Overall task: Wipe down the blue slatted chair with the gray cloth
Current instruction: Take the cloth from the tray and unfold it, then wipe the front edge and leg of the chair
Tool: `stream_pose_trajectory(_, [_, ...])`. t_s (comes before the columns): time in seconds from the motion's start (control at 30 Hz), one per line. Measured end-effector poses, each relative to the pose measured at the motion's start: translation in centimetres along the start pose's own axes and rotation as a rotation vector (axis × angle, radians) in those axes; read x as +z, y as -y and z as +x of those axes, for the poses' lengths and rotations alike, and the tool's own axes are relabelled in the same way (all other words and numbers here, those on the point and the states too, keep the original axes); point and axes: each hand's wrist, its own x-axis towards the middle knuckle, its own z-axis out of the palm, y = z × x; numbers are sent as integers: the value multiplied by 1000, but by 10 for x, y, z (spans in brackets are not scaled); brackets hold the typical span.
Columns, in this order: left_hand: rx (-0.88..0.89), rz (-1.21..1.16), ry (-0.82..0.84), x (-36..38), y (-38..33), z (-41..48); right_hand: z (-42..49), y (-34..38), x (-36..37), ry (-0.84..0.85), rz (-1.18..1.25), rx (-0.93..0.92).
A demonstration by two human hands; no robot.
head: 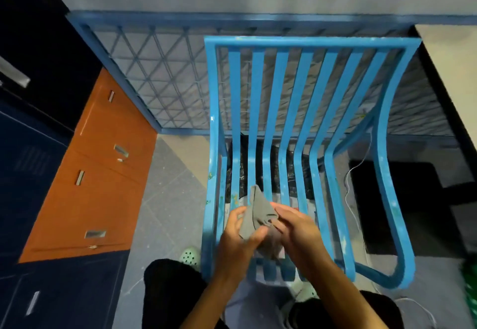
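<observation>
The blue slatted chair (289, 112) stands right in front of me, its back toward the wall and its seat slats running toward my legs. Paint specks dot its left rail. Both hands hover over the front of the seat holding the gray cloth (259, 215) between them. My left hand (238, 238) pinches the cloth's lower edge with thumb and fingers. My right hand (299, 230) grips the bunched cloth from the right. One corner of the cloth sticks up toward the seat's middle. The cloth's lower part hangs below my hands.
An orange drawer cabinet (95, 174) and dark blue lockers (31, 174) stand at the left. A blue-framed wire mesh panel (165, 78) lies behind the chair. A black mat (402, 207) and a white cable (353, 174) are on the floor at the right. My knees and light green clogs (189, 256) are below.
</observation>
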Motion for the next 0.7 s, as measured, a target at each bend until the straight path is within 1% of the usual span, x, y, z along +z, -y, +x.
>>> stream_pose_trajectory(0.1, [41, -50, -59, 17, 31, 5, 10, -22, -14, -6, -185, -76])
stream_pose_trajectory(0.2, [37, -125, -68, 33, 63, 5, 18, -50, -29, -15, -424, -267])
stream_pose_trajectory(0.23, [23, -149, -59, 39, 73, 5, 23, -60, -35, -2, -499, -337])
stream_pose_trajectory(0.3, [25, -201, -45, 52, 86, -4, 29, -79, -44, 67, -587, -419])
stream_pose_trajectory(0.37, [64, -243, -14, 63, 97, -17, 29, -102, -50, 149, -539, -436])
stream_pose_trajectory(0.43, [72, -265, 3, 70, 112, -35, 24, -131, -56, 172, -445, -435])
stream_pose_trajectory(0.5, [45, -278, 55, 67, 128, -58, 10, -157, -64, 157, -381, -436])
stream_pose_trajectory(0.6, [44, -256, 146, 55, 146, -83, -9, -178, -74, 123, -349, -428])
stream_pose_trajectory(0.7, [93, -285, 238, 38, 150, -102, -35, -184, -73, 100, -339, -480])
